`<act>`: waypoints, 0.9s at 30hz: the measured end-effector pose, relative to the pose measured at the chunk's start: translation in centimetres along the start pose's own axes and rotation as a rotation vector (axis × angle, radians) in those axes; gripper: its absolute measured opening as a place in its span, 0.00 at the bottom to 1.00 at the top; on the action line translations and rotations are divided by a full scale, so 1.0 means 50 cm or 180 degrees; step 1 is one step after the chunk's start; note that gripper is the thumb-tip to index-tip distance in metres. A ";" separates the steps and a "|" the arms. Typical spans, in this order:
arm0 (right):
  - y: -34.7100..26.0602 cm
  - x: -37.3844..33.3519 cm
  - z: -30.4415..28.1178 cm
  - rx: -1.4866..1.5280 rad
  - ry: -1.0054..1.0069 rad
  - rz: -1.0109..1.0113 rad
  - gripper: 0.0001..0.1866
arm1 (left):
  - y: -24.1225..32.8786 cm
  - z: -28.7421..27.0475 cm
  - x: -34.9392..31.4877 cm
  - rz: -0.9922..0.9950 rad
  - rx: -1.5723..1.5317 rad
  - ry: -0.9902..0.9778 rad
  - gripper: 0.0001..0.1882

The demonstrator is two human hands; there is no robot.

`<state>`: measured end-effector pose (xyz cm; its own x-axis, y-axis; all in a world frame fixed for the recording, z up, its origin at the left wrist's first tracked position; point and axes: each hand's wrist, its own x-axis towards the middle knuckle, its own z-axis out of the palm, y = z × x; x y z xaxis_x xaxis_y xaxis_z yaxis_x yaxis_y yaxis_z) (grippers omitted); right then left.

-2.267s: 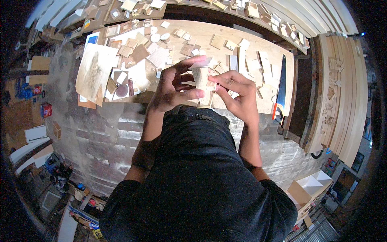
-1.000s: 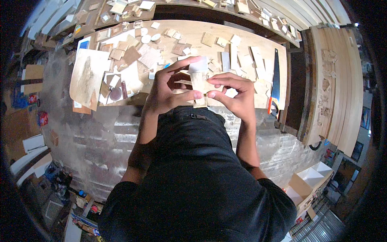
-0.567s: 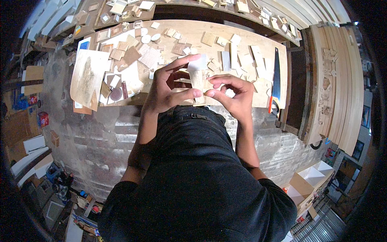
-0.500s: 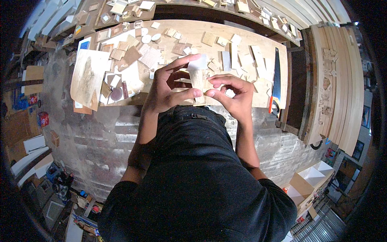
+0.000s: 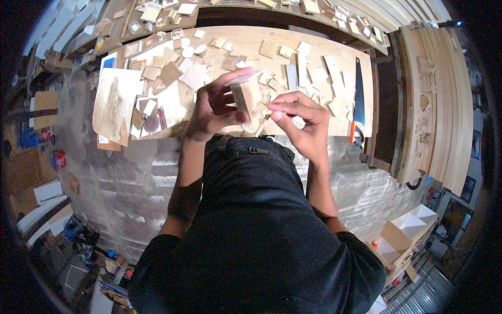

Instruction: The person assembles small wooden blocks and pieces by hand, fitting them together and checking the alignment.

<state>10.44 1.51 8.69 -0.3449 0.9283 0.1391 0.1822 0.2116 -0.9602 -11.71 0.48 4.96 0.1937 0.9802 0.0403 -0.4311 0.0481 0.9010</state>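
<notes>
My left hand (image 5: 210, 112) grips a small wooden model (image 5: 246, 102) above the near edge of the workbench, thumb on its near side and a finger along its top. The model is block-shaped, of pale wood, with a thin whitish plate (image 5: 247, 77) tilted across its far end. At its right side, my right hand (image 5: 306, 118) pinches thumb and forefinger together by a small pale wooden piece (image 5: 260, 109) against the model. Whether that piece is fixed to the model I cannot tell.
The plywood workbench (image 5: 235, 39) carries many wood offcuts, white discs (image 5: 200, 49) and strips (image 5: 333, 73). A handsaw (image 5: 357, 99) with an orange-black handle lies at its right. Long boards (image 5: 444, 104) are stacked beyond it; a bent sheet (image 5: 116, 99) overhangs the left end.
The wooden model has tilted and turned in my left hand, so its top plate now slants. My right fingers have shifted slightly and stay close to its right side.
</notes>
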 end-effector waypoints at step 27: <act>-0.038 -0.078 0.036 -0.0480 0.0244 -0.0655 0.06 | -0.043 -0.026 -0.049 -0.0461 -0.0616 -0.0603 0.57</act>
<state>9.78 -3.04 9.52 -0.3193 0.8802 0.3512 0.2525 0.4362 -0.8637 -12.42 -1.75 2.35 0.4184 0.9082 0.0136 -0.5433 0.2383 0.8050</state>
